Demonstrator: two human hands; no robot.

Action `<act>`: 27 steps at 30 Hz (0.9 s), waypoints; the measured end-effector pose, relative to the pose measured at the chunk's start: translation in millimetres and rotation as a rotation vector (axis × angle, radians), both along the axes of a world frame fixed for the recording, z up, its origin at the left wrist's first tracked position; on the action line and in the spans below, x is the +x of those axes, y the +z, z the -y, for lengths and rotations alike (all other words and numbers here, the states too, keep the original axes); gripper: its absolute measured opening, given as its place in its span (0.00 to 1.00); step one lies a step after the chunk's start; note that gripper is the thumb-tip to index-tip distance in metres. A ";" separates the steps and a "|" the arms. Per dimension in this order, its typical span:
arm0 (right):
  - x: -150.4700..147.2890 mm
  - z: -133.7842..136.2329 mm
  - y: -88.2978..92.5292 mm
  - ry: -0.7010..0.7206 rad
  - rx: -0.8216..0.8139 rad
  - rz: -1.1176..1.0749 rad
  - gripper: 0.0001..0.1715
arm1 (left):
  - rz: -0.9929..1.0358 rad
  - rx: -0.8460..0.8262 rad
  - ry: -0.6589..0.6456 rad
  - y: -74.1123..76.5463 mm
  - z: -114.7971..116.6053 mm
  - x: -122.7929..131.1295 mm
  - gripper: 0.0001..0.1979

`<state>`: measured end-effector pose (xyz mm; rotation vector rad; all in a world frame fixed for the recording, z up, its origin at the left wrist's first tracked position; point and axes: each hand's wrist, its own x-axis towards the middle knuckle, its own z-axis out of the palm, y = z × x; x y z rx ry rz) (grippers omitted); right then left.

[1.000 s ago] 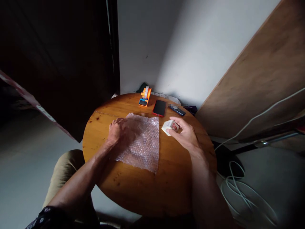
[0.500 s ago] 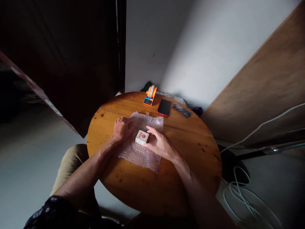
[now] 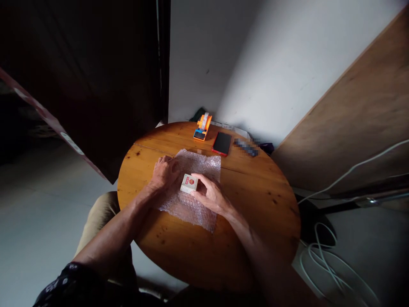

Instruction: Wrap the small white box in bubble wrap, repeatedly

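Note:
A sheet of bubble wrap [image 3: 191,213] lies spread on the round wooden table [image 3: 255,213]. On the middle of the wrap sits a small pale carton [image 3: 189,183] with a red label on top. My right hand [image 3: 209,194] has its thumb at the near edge of the carton and its fingers at the far edge, gripping it from the right. My left hand [image 3: 163,172] rests on the left part of the wrap with its fingers curled against it; the fingertips are partly hidden.
Toward the back of the table stand an orange tape dispenser [image 3: 203,125], a phone [image 3: 222,143] with a red edge and a dark blurred object [image 3: 246,147]. A white wall rises behind. White cable [image 3: 322,260] lies coiled on the floor at right.
My right hand has moved slightly left and closed its thumb and fingers on the carton, which has shifted and turned a little. My left hand stays on the wrap.

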<state>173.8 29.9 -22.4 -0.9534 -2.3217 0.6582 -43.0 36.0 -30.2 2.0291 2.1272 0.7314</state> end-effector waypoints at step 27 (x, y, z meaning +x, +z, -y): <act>3.6 1.6 2.4 -0.019 -0.018 0.019 0.33 | 0.248 0.053 0.078 26.7 5.8 -10.9 0.17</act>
